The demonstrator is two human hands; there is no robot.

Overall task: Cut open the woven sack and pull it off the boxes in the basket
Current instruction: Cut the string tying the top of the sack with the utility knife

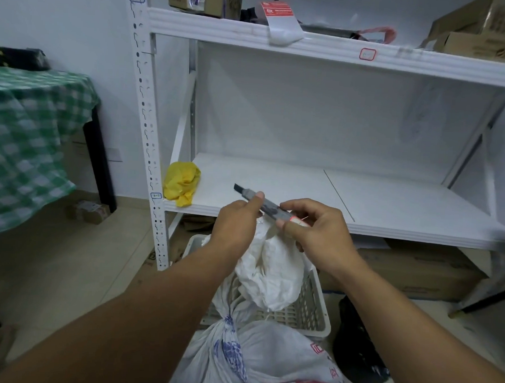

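Both hands grip the utility knife (261, 203) in mid-air — the left hand (238, 222) pinches its front, the right hand (316, 230) clamps the rear, blade tip aimed toward 10 o'clock. Directly below, at 6 o'clock, the woven sack (267, 268) sits crumpled in the grey basket (312, 311) — its printed, tied end spills over the near rim. At 9 o'clock of the knife, a yellow bag (182, 183) rests on the white shelf (391, 204).
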